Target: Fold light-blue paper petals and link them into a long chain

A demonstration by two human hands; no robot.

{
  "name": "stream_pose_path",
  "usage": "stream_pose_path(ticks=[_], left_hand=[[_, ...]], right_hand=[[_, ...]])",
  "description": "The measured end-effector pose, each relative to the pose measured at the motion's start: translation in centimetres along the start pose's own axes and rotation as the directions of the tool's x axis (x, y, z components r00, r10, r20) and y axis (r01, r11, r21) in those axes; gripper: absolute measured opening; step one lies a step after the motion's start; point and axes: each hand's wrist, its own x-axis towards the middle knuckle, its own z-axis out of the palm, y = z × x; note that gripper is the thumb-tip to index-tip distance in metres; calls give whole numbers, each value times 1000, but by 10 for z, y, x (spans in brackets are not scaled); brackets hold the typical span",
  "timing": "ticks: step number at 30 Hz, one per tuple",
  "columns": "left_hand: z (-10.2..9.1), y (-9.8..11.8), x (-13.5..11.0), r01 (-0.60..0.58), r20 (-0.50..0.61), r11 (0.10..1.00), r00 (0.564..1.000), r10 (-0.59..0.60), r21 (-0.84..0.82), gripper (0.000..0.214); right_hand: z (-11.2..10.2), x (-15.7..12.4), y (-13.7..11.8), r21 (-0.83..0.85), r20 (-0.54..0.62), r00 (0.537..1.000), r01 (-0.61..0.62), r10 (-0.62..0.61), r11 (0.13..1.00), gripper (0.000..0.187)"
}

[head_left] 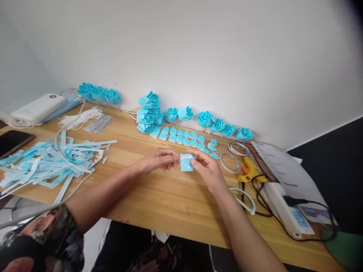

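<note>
My right hand pinches a small square of light-blue sheet material between thumb and fingers. The square looks folded or layered, with a paler strip across its upper part. Just left of it, my left hand has its fingers curled and thumb and forefinger together near the square's edge. Whether anything thin is between those fingertips is too small to tell. Behind the hands, blue cut petal pieces lie in two rows on the wooden table.
Blue fabric roses line the wall. Pale-blue strips heap at left, near white cords, a power bank and a phone. Tape rolls, a yellow glue gun and a power strip with cables sit right.
</note>
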Motion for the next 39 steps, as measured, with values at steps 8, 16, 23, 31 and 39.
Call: stream_pose_path(ticks=[8, 16, 23, 31, 39], left_hand=[[6, -3, 1, -33, -120, 997, 992, 41, 66, 20], [7, -1, 1, -19, -243, 999, 970, 27, 37, 14], [8, 0, 1, -26, -241, 999, 970, 36, 44, 14], [9, -6, 2, -44, -155, 997, 986, 54, 68, 17], [7, -6, 1, -100, -46, 988, 993, 106, 122, 27]], right_hand=[[2, -1, 0, -63, 33, 999, 22, -20, 998, 32], [1, -2, -13, 55, 43, 999, -29, 27, 998, 32], [2, -1, -8, 71, 100, 993, -66, 59, 995, 39], [3, -1, 2, 8, 132, 991, -17, 16, 1000, 40], [5, 0, 4, -105, 124, 991, 60, -46, 993, 43]])
